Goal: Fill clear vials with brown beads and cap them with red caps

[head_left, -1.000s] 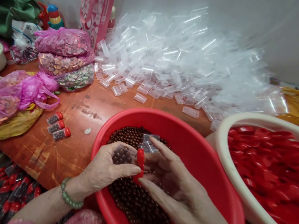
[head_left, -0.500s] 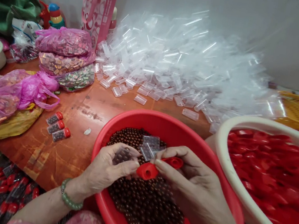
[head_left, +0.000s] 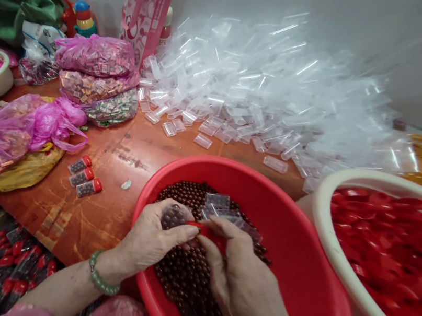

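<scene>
My left hand (head_left: 145, 238), a green bead bracelet at its wrist, grips a small clear plastic case (head_left: 174, 217) with dark brown balls inside. A red cap (head_left: 193, 224) is at the case's right end; whether it is fully seated I cannot tell. My right hand (head_left: 247, 271) pinches near that end, and more red plastic (head_left: 218, 239) shows under its fingers, partly hidden. Both hands are over a red basin (head_left: 298, 213) holding loose brown balls (head_left: 181, 275). Several clear cases (head_left: 217, 200) lie on the balls, just behind my fingers.
A white tub (head_left: 324, 196) of red caps stands at right. Behind is a heap of clear cases (head_left: 245, 89). Three capped cases (head_left: 86, 181) lie on the table, left of the basin. Bagged pieces (head_left: 99, 57) sit farther left, with a box of capped cases (head_left: 7, 270) below.
My right hand has brought a red cap against the end of the case in my left hand and turned, covering the other red piece. The view has shifted slightly.
</scene>
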A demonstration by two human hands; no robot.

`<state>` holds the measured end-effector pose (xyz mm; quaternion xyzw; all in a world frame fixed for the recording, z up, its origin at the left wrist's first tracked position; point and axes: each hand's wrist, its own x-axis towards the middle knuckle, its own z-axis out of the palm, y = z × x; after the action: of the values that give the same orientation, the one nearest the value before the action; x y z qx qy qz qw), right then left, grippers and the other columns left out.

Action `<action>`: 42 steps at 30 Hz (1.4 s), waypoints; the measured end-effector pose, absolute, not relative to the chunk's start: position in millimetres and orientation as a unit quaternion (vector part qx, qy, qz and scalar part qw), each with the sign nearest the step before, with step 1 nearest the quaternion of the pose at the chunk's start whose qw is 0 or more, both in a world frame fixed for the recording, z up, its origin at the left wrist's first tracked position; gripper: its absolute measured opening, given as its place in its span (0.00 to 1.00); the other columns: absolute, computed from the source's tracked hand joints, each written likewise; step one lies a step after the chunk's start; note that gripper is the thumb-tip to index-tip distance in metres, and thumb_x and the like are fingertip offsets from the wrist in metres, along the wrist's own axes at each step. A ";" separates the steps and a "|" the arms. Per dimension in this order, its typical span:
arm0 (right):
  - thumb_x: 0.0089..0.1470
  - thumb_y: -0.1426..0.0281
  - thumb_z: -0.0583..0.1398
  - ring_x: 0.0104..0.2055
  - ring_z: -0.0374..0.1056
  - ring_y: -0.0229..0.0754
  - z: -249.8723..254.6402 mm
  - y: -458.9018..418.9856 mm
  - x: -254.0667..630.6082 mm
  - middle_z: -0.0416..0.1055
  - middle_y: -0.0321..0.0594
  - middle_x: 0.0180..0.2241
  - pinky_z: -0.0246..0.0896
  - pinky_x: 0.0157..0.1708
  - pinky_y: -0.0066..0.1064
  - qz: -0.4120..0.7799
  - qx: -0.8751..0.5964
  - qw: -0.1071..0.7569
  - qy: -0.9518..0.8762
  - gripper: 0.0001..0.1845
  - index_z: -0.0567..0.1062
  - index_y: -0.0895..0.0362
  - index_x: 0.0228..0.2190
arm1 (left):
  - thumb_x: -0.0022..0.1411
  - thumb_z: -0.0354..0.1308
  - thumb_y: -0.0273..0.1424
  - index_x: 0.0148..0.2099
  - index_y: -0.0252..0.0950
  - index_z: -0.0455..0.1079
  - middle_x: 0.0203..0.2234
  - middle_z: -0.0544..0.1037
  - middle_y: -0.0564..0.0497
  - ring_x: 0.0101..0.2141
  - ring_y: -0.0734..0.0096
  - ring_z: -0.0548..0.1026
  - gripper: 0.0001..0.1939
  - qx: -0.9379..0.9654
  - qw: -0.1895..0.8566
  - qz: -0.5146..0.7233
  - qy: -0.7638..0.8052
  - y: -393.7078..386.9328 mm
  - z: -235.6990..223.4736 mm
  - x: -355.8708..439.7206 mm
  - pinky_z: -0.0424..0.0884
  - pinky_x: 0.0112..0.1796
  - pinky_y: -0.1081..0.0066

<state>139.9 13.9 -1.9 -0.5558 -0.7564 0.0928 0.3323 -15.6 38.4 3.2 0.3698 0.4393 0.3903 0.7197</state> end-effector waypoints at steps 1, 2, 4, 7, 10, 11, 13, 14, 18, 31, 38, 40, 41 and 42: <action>0.62 0.65 0.53 0.38 0.76 0.46 -3.3 13.3 139.3 0.76 0.50 0.39 0.74 0.35 0.34 0.071 -0.535 0.324 -0.777 0.15 0.66 0.58 0.49 | 0.53 0.64 0.32 0.35 0.32 0.67 0.27 0.70 0.55 0.28 0.80 0.69 0.11 0.380 0.711 0.392 0.443 39.2 3.4 -16.0 0.65 0.32 0.76; 0.62 0.65 0.52 0.39 0.76 0.46 -3.3 13.1 139.3 0.75 0.51 0.40 0.74 0.35 0.34 0.058 -0.516 0.320 -0.792 0.17 0.63 0.59 0.51 | 0.53 0.64 0.31 0.35 0.32 0.67 0.27 0.69 0.56 0.28 0.80 0.68 0.11 0.386 0.706 0.393 0.445 39.8 3.5 -16.2 0.64 0.32 0.77; 0.63 0.67 0.52 0.38 0.76 0.45 -0.5 13.3 140.9 0.76 0.51 0.40 0.74 0.34 0.32 0.058 -0.484 0.317 -0.814 0.17 0.61 0.58 0.52 | 0.53 0.64 0.32 0.35 0.33 0.67 0.26 0.69 0.56 0.27 0.80 0.67 0.11 0.380 0.716 0.389 0.438 40.8 3.5 -16.4 0.63 0.31 0.76; 0.63 0.69 0.52 0.35 0.76 0.42 2.4 11.9 146.3 0.76 0.46 0.37 0.74 0.32 0.28 0.098 -0.471 0.307 -0.821 0.12 0.63 0.55 0.49 | 0.52 0.65 0.35 0.34 0.33 0.67 0.23 0.69 0.56 0.25 0.79 0.67 0.13 0.362 0.737 0.382 0.424 41.2 3.9 -16.0 0.63 0.30 0.75; 0.59 0.67 0.57 0.35 0.76 0.43 -1.4 7.6 151.1 0.76 0.44 0.37 0.73 0.31 0.29 0.132 -0.519 0.354 -0.767 0.14 0.65 0.54 0.47 | 0.51 0.66 0.36 0.33 0.33 0.67 0.23 0.69 0.56 0.25 0.79 0.66 0.14 0.371 0.736 0.374 0.424 41.4 5.4 -15.7 0.62 0.30 0.75; 0.58 0.66 0.58 0.34 0.76 0.42 -2.5 6.6 152.3 0.76 0.43 0.36 0.73 0.31 0.28 0.148 -0.537 0.374 -0.742 0.15 0.65 0.53 0.47 | 0.51 0.66 0.37 0.33 0.33 0.67 0.23 0.70 0.56 0.25 0.79 0.66 0.14 0.374 0.737 0.371 0.423 41.4 5.9 -15.6 0.62 0.30 0.75; 0.55 0.66 0.61 0.30 0.75 0.40 -1.4 7.3 154.7 0.76 0.40 0.34 0.72 0.28 0.26 0.204 -0.549 0.389 -0.711 0.14 0.68 0.53 0.44 | 0.51 0.65 0.39 0.34 0.33 0.67 0.24 0.70 0.55 0.25 0.78 0.68 0.16 0.373 0.744 0.364 0.418 41.5 6.5 -15.5 0.63 0.31 0.74; 0.54 0.66 0.62 0.29 0.74 0.38 1.2 9.2 156.1 0.76 0.38 0.32 0.71 0.28 0.25 0.236 -0.547 0.388 -0.703 0.11 0.71 0.53 0.41 | 0.51 0.65 0.40 0.34 0.33 0.67 0.24 0.71 0.55 0.25 0.78 0.68 0.16 0.374 0.748 0.359 0.415 41.4 6.3 -15.5 0.64 0.31 0.74; 0.51 0.66 0.64 0.29 0.73 0.39 20.0 25.5 163.0 0.76 0.36 0.29 0.70 0.29 0.25 0.301 -0.540 0.398 -0.678 0.05 0.75 0.53 0.31 | 0.53 0.64 0.39 0.35 0.33 0.67 0.22 0.71 0.55 0.24 0.79 0.68 0.15 0.406 0.757 0.316 0.403 40.3 2.8 -15.8 0.63 0.29 0.75; 0.51 0.63 0.64 0.31 0.75 0.41 42.4 55.6 163.5 0.77 0.39 0.33 0.73 0.30 0.28 0.414 -0.470 0.271 -0.731 0.13 0.69 0.52 0.38 | 0.54 0.64 0.38 0.34 0.31 0.71 0.20 0.68 0.57 0.20 0.82 0.65 0.13 0.405 0.828 0.226 0.316 41.1 -4.2 -17.2 0.63 0.25 0.77; 0.51 0.65 0.64 0.27 0.73 0.38 49.6 61.1 163.7 0.74 0.36 0.28 0.70 0.25 0.25 0.397 -0.446 0.245 -0.764 0.07 0.72 0.51 0.33 | 0.56 0.61 0.31 0.34 0.32 0.70 0.19 0.68 0.58 0.18 0.83 0.64 0.07 0.397 0.835 0.214 0.315 41.2 -4.6 -17.0 0.60 0.22 0.78; 0.50 0.64 0.65 0.28 0.73 0.38 51.4 61.1 167.7 0.74 0.37 0.29 0.71 0.27 0.25 0.384 -0.456 0.253 -0.762 0.08 0.73 0.52 0.33 | 0.54 0.63 0.32 0.32 0.32 0.68 0.20 0.69 0.58 0.19 0.83 0.66 0.09 0.378 0.840 0.229 0.315 41.5 -4.1 -16.7 0.61 0.23 0.78; 0.49 0.63 0.66 0.29 0.74 0.40 51.2 60.5 169.8 0.75 0.38 0.30 0.72 0.28 0.26 0.383 -0.469 0.264 -0.751 0.10 0.73 0.51 0.34 | 0.53 0.65 0.33 0.31 0.33 0.67 0.20 0.69 0.58 0.19 0.83 0.66 0.11 0.364 0.843 0.237 0.315 41.9 -3.6 -16.7 0.62 0.24 0.78; 0.48 0.62 0.66 0.30 0.74 0.41 50.1 59.5 171.7 0.76 0.39 0.31 0.73 0.28 0.27 0.389 -0.480 0.281 -0.734 0.13 0.73 0.51 0.35 | 0.51 0.66 0.34 0.31 0.33 0.68 0.21 0.70 0.57 0.20 0.82 0.67 0.12 0.351 0.847 0.243 0.316 42.5 -3.1 -16.8 0.63 0.25 0.77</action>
<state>171.7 59.5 50.1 -0.4805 -0.7341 0.3890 0.2809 -16.8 42.5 -3.1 0.3512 0.3161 0.2429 0.8472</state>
